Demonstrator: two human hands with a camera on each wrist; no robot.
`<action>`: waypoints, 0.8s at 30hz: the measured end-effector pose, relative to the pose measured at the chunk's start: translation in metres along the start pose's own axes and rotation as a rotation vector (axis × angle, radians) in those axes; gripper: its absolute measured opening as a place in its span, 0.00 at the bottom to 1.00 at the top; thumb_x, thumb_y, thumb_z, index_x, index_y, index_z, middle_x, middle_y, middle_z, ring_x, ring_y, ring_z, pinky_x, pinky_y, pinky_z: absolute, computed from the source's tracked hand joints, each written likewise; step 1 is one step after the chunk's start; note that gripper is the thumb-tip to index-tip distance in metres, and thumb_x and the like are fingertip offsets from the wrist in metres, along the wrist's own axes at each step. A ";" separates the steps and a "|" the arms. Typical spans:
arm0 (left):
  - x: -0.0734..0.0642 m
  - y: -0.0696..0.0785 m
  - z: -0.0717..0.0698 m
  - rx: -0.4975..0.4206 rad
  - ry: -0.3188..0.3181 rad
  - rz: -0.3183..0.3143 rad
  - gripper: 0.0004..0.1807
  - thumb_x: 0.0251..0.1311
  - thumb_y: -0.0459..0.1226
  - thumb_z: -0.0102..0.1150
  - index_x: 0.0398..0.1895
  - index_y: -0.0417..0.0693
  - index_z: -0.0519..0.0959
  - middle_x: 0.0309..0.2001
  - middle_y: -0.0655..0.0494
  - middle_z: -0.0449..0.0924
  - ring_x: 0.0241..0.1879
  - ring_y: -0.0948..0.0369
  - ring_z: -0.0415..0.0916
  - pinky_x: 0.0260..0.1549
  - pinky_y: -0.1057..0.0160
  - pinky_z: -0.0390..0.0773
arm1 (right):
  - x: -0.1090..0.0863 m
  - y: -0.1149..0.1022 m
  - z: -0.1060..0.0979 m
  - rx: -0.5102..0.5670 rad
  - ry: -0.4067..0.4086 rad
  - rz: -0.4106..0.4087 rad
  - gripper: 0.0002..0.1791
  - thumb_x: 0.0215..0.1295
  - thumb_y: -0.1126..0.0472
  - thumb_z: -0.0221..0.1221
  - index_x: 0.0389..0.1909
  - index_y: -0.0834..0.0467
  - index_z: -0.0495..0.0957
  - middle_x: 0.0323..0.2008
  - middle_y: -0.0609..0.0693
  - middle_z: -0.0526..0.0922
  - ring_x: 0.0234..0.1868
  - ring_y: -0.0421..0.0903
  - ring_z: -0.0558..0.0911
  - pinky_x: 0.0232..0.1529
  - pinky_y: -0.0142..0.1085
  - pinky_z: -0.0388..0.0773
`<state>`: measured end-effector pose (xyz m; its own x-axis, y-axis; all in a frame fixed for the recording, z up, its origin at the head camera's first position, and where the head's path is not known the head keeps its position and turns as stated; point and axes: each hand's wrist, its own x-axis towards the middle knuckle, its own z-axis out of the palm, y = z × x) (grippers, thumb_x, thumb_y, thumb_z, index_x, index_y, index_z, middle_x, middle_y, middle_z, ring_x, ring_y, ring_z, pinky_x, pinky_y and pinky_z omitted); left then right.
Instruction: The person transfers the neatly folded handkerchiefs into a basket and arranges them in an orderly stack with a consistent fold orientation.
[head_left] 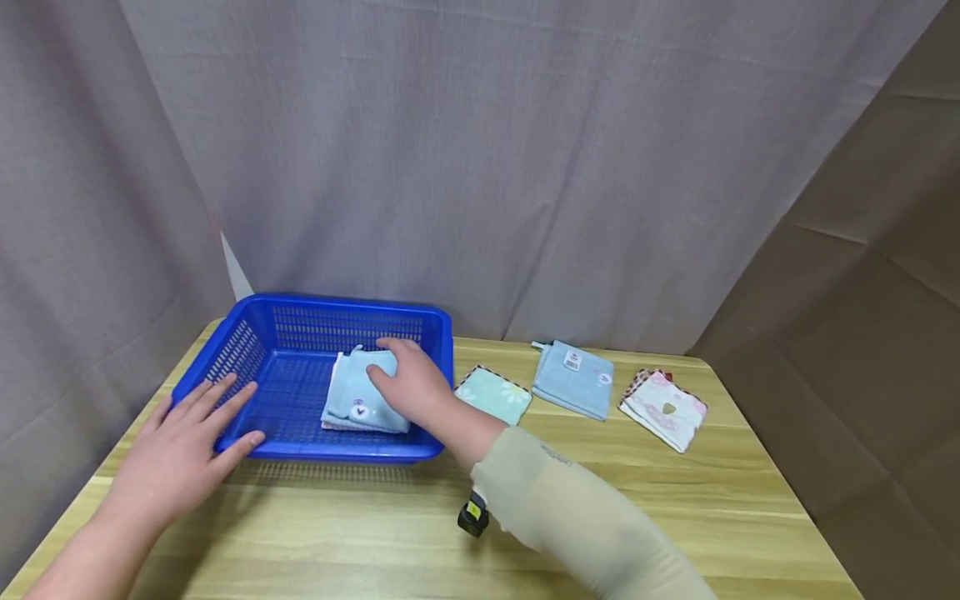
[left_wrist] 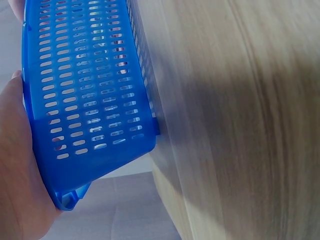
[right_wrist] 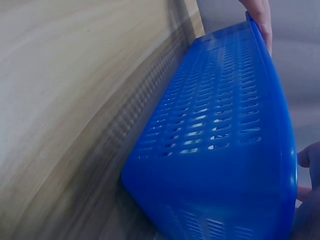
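A blue plastic basket [head_left: 300,450] sits on the left of the table. My left hand [head_left: 176,450] rests on its front left corner with spread, straight fingers; in the left wrist view that hand [left_wrist: 20,165] lies along the rim. Inside the basket, toward the right, is a small stack of folded cloths with a light blue hand towel [head_left: 360,396] on top. Reaching over the right rim, my right hand [head_left: 412,383] lies at the towel's right side, thumb and forefinger apart. Its other fingers are hidden. The right wrist view shows only part of this hand [right_wrist: 311,170] behind the rim.
Right of the basket lie a mint green cloth [head_left: 495,396], a light blue towel [head_left: 573,379] with a label, and a white and pink cloth [head_left: 667,408] over a checked one. A black wrist device [head_left: 474,515] hangs under the right sleeve. Grey curtain [head_left: 450,167] stands behind the table.
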<state>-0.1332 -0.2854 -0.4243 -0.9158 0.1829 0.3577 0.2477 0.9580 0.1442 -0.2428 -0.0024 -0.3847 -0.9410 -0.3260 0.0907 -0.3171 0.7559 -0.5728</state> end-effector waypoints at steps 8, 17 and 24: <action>0.000 0.001 -0.001 -0.002 -0.005 0.001 0.38 0.67 0.59 0.54 0.76 0.55 0.62 0.72 0.40 0.62 0.70 0.35 0.55 0.67 0.30 0.41 | -0.014 0.007 -0.009 -0.062 0.005 -0.088 0.28 0.73 0.45 0.53 0.71 0.48 0.68 0.72 0.49 0.66 0.72 0.47 0.65 0.68 0.44 0.66; 0.000 0.001 -0.002 0.002 -0.012 -0.003 0.38 0.67 0.59 0.54 0.76 0.55 0.62 0.72 0.40 0.61 0.70 0.35 0.55 0.67 0.30 0.41 | -0.024 0.019 -0.016 -0.091 0.046 -0.163 0.27 0.72 0.48 0.54 0.69 0.50 0.70 0.69 0.49 0.69 0.70 0.47 0.67 0.66 0.43 0.69; 0.000 0.001 -0.002 0.004 -0.006 -0.002 0.38 0.66 0.59 0.55 0.75 0.54 0.63 0.72 0.40 0.62 0.69 0.34 0.56 0.68 0.31 0.39 | -0.032 0.026 -0.021 -0.105 0.083 -0.213 0.25 0.72 0.48 0.55 0.67 0.51 0.72 0.67 0.48 0.71 0.70 0.46 0.68 0.67 0.42 0.68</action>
<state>-0.1324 -0.2845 -0.4226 -0.9179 0.1823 0.3523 0.2448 0.9592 0.1413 -0.2231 0.0398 -0.3852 -0.8569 -0.4396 0.2691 -0.5154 0.7318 -0.4459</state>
